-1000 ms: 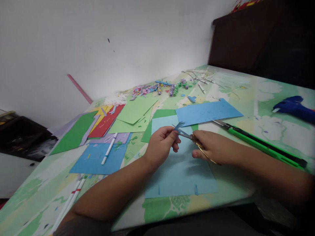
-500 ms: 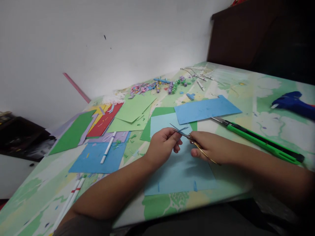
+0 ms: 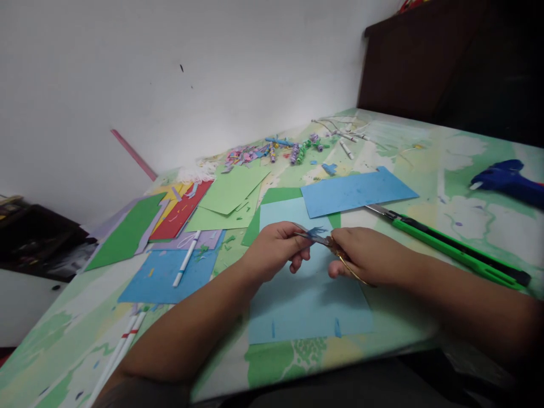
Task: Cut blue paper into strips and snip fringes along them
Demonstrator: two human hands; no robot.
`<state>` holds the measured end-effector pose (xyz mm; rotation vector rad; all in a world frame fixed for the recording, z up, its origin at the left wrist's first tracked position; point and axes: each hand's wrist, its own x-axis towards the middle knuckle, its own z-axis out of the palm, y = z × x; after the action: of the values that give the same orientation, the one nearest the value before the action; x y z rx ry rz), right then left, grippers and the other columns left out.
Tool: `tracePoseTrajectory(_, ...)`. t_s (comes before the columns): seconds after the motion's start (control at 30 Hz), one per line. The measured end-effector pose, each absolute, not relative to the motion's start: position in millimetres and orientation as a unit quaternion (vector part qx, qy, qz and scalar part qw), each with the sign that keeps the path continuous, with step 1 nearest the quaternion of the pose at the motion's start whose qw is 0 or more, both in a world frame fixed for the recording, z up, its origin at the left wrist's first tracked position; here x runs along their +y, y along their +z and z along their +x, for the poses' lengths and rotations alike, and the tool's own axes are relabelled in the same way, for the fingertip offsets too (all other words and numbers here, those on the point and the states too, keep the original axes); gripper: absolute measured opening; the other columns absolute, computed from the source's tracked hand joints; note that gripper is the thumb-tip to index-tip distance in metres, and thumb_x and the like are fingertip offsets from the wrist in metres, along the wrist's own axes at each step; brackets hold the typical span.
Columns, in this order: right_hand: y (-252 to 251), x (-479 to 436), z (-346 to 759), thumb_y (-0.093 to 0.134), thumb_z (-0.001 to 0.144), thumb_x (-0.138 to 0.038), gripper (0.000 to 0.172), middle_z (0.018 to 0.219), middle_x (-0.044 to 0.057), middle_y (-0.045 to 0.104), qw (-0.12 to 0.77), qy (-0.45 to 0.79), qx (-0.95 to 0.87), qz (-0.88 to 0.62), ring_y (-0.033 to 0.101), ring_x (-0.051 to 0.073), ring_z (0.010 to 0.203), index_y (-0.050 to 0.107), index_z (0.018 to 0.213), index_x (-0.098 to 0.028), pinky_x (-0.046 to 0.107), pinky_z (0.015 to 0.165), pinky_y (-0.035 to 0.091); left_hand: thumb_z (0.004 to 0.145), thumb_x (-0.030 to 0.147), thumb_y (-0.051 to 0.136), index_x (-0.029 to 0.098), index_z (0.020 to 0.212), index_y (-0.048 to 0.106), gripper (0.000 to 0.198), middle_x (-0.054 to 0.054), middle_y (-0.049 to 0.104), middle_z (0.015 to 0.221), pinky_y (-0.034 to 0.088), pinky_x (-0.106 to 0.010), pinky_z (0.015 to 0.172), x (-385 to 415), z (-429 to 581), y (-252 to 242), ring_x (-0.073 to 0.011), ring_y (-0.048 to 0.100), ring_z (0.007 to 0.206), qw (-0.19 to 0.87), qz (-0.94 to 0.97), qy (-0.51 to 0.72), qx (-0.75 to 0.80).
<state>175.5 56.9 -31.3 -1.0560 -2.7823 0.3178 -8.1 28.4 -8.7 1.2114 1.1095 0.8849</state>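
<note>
My left hand [image 3: 274, 249] pinches a small fringed blue paper strip [image 3: 315, 231] between thumb and fingers. My right hand [image 3: 368, 255] grips small gold-handled scissors [image 3: 335, 248], whose blades meet the strip. Both hands hover just above a light blue paper sheet [image 3: 306, 300] lying near the table's front edge.
A green utility knife [image 3: 450, 246] lies to the right, a blue glue gun [image 3: 508, 181] farther right. Coloured paper sheets [image 3: 182, 212], a white pen [image 3: 187, 258] and curled paper scraps [image 3: 276, 152] cover the left and back of the green table [image 3: 467, 153]. White wall behind.
The scissor blades, apart half a second ago, have come together on the blue strip. Both hands shifted slightly lower and closer together.
</note>
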Motion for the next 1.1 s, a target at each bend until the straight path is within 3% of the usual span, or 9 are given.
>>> tracePoseTrajectory(0.27, -29.3, 55.2, 175.9, 0.035, 0.073, -0.067, 0.055, 0.068, 0.011, 0.059, 0.071, 0.083, -0.935, -0.339, 0.054, 0.023, 0.062, 0.051, 0.077, -0.014, 0.029, 0.052, 0.031, 0.06, 0.03, 0.068, 0.014, 0.06, 0.052, 0.023, 0.005, 0.051, 0.04, 0.028, -0.013, 0.027, 32.2, -16.7, -7.3, -0.003, 0.038, 0.027, 0.723, 0.46, 0.318, 0.406)
tracePoseTrajectory(0.7, -30.3, 59.4, 176.4, 0.04, 0.074, -0.062, 0.047, 0.064, 0.007, 0.058, 0.074, 0.062, -0.928, -0.36, 0.054, 0.022, 0.06, 0.049, 0.072, -0.016, 0.026, 0.05, 0.028, 0.063, 0.027, 0.066, 0.012, 0.065, 0.05, 0.022, 0.004, 0.052, 0.048, 0.031, -0.014, 0.032, 35.3, -20.3, -9.7, -0.0033, 0.043, 0.033, 0.743, 0.466, 0.306, 0.37)
tracePoseTrajectory(0.93, -27.2, 61.4, 176.1, 0.044, 0.076, -0.052, 0.035, 0.068, 0.006, 0.056, 0.075, 0.107, -0.913, -0.387, 0.05, 0.019, 0.061, 0.046, 0.074, -0.017, 0.026, 0.051, 0.029, 0.069, 0.029, 0.06, 0.014, 0.07, 0.051, 0.018, 0.004, 0.055, 0.048, 0.033, -0.014, 0.031, 32.9, -15.0, -12.4, -0.0039, 0.044, 0.033, 0.697, 0.465, 0.373, 0.398)
tracePoseTrajectory(1.1, -29.4, 61.9, 176.9, 0.044, 0.076, -0.049, 0.032, 0.072, 0.005, 0.054, 0.093, 0.158, -0.911, -0.369, 0.048, 0.018, 0.063, 0.046, 0.079, -0.017, 0.026, 0.053, 0.031, 0.072, 0.026, 0.057, 0.013, 0.067, 0.053, 0.015, 0.004, 0.053, 0.051, 0.037, -0.016, 0.036, 28.3, -7.9, -13.0, -0.0036, 0.045, 0.037, 0.557, 0.524, 0.462, 0.45)
